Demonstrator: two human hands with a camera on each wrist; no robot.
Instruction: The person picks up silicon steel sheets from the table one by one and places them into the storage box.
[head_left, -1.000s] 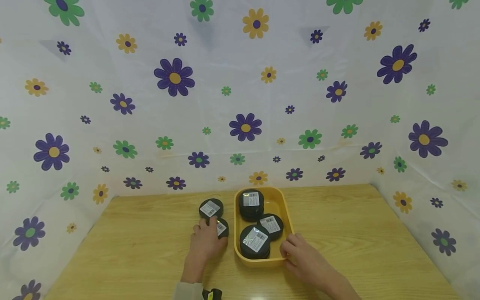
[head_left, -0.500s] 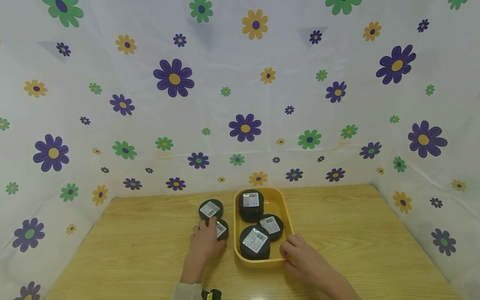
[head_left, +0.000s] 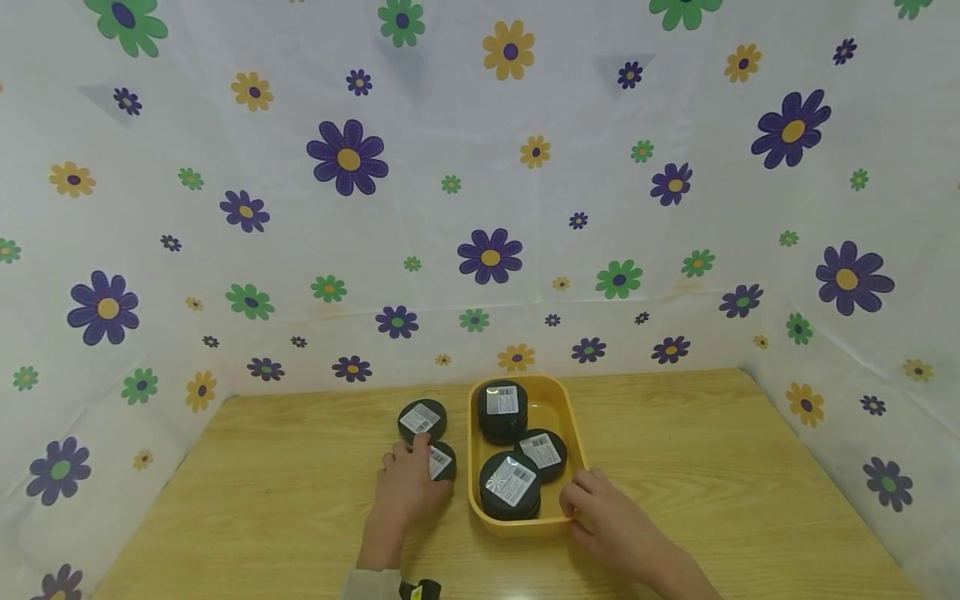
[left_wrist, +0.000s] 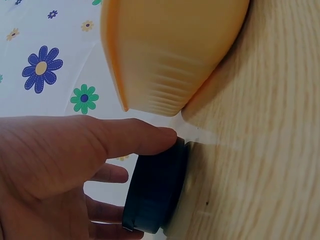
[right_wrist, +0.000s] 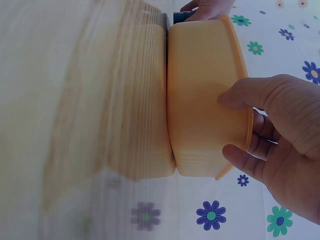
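Observation:
My left hand (head_left: pixel 406 482) grips a round black tub (head_left: pixel 442 463) with a white label on top. In the left wrist view, the thumb lies on one side of this tub (left_wrist: pixel 156 187) and fingers reach round the other. Just behind it on the table stands a second black tub (head_left: pixel 422 419), its label up. The right hand (head_left: pixel 617 522) pinches the near right corner of a yellow tray (head_left: pixel 577 442). In the right wrist view, its thumb presses the tray's outer wall (right_wrist: pixel 200 100) while fingers curl over the rim.
Inside the tray, a stack of black tubs (head_left: pixel 502 402) is at the back left, a lower tub (head_left: pixel 543 451) at the middle right and another stack (head_left: pixel 511 481) at the front left. A white flowered sheet (head_left: pixel 420 217) walls in the wooden table (head_left: pixel 300 492).
The left hand and the tub in its grip have shifted very slightly toward the person, and more of that tub's label shows. Right hand and tray hold their place.

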